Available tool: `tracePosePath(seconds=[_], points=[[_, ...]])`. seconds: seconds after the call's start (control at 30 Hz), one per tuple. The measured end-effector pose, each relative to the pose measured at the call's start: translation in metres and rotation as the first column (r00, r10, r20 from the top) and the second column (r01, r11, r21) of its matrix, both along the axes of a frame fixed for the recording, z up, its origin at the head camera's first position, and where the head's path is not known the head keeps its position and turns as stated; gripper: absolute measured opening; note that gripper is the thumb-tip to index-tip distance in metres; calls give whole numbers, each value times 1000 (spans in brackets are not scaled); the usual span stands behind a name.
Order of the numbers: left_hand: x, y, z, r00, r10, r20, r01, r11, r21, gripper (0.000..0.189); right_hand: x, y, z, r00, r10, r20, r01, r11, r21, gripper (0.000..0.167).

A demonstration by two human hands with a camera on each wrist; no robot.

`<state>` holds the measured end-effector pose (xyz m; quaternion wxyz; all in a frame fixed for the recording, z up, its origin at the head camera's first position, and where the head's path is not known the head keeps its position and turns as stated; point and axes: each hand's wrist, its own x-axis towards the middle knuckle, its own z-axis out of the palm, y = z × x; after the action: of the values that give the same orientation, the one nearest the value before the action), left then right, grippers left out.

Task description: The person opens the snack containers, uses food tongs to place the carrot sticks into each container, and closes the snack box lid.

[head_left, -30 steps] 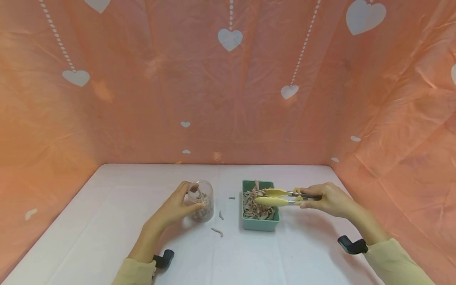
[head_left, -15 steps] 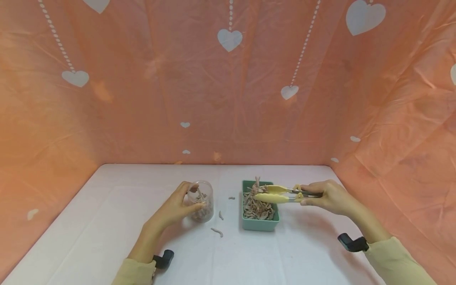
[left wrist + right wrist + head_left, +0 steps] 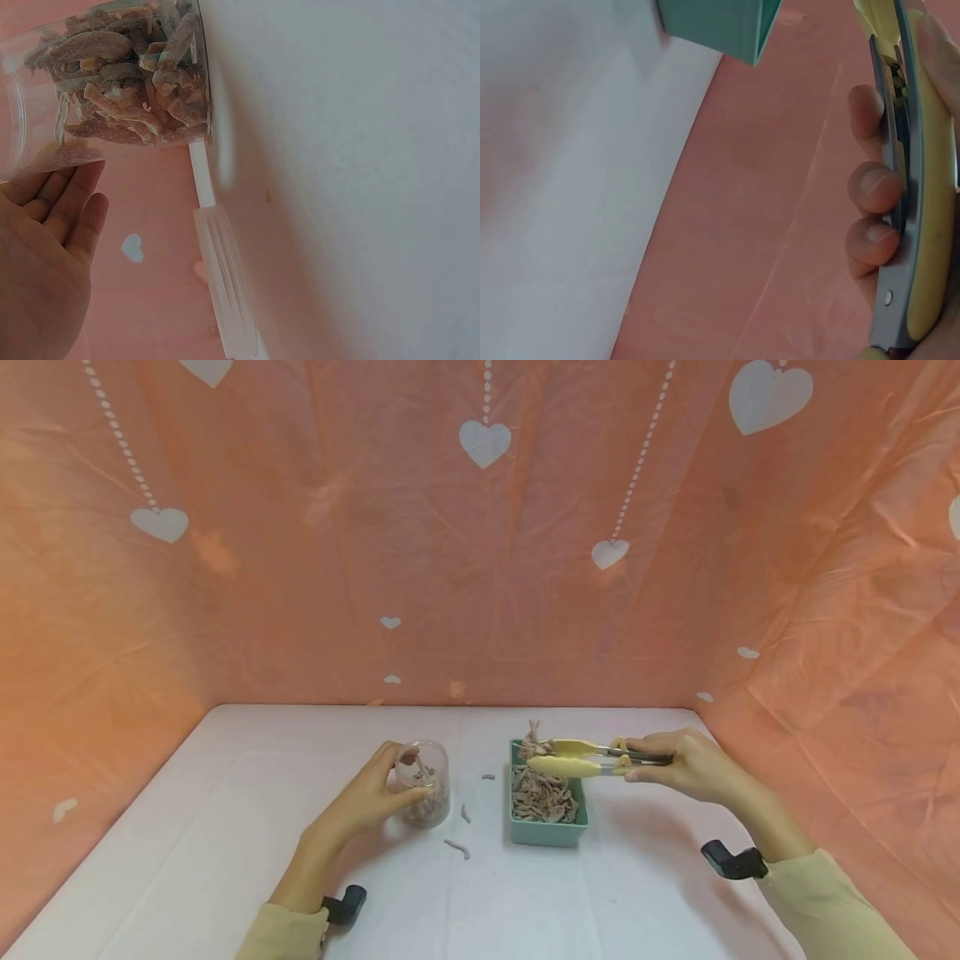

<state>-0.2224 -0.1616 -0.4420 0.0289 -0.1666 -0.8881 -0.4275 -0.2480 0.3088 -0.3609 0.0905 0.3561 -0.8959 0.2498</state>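
My left hand [image 3: 367, 789] grips a clear plastic jar [image 3: 440, 802] that stands on the table, thumb across its near side. Brownish dried strips fill part of it, seen closely through the jar wall [image 3: 112, 82] in the left wrist view. My right hand [image 3: 693, 766] holds yellow-tipped tongs [image 3: 572, 767] by their handles. Between the tong tips is a small bunch of dried strips [image 3: 533, 743], raised over the far left part of a green rectangular box [image 3: 550, 835]. More strips [image 3: 543, 802] lie heaped in the box. In the right wrist view, fingers [image 3: 875, 187] wrap the tong handles.
Several loose strips [image 3: 457, 849] lie on the white table [image 3: 517, 902] between jar and box. A translucent lid-like piece [image 3: 225, 277] lies near the jar in the left wrist view. Orange cloth [image 3: 420, 568] with white hearts encloses the back and sides.
My right hand has lifted the tongs with a bunch of strips, moving up, away and slightly left over the box. The left hand and jar have stayed in place.
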Motion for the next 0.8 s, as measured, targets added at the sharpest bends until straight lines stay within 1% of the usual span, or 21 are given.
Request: tracePosePath(seconds=[0.07,0.17,0.3,0.4,0.5,0.63,0.8], points=[[0,0,0,1000,0,-2,0,1000,2,67,-1,-3,1,999,19,-39,-19,1000,-6,47],[0,0,0,1000,-6,-9,6,1000,2,66,-3,-8,3,998,35,-60,-36,999,-15,46],[0,0,0,1000,-3,-8,3,1000,4,66,-3,-14,7,1000,21,-3,-21,1000,-21,47],[0,-1,0,1000,3,0,-3,1000,-2,66,-4,-19,11,999,-8,48,9,1000,-13,48],[0,0,1,1000,11,14,-10,1000,-5,67,-6,-25,14,997,-31,76,31,1000,2,50],[1,1,1,1000,11,16,-11,1000,-5,66,-10,-34,18,996,-29,85,29,1000,2,50],[1,0,2,1000,6,5,-6,1000,-3,65,-13,-45,24,996,2,88,-1,1000,-10,51]])
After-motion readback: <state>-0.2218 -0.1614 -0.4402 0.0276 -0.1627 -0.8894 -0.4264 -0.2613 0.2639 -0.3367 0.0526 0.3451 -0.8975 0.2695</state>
